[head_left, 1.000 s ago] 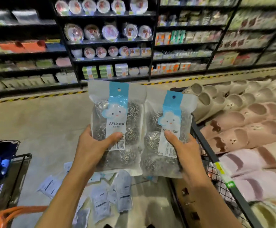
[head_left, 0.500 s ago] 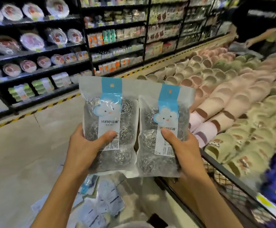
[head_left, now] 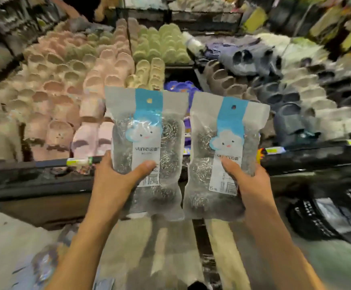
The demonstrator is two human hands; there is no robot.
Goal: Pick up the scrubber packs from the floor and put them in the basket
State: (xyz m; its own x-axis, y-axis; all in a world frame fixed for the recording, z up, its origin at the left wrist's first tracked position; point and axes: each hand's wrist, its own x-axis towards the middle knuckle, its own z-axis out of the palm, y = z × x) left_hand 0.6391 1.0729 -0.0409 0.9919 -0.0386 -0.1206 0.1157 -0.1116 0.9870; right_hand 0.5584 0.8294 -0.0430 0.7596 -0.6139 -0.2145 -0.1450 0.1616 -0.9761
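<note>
Steel scrubber packs (head_left: 147,143) upright (side by side), hands (head_left: 116,181) gripping

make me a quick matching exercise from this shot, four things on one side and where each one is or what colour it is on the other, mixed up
Things
1. clear scrubber pack with the pale yellow hang hole
2. clear scrubber pack with the dark hang hole
3. pink foam slippers
4. dark grey foam slippers

Places
A. in the bin behind, right of the packs
B. gripped by the right hand
C. in the bin behind, left of the packs
D. gripped by the left hand

Pairs: 1-D, 2-B, 3-C, 4-A
</note>
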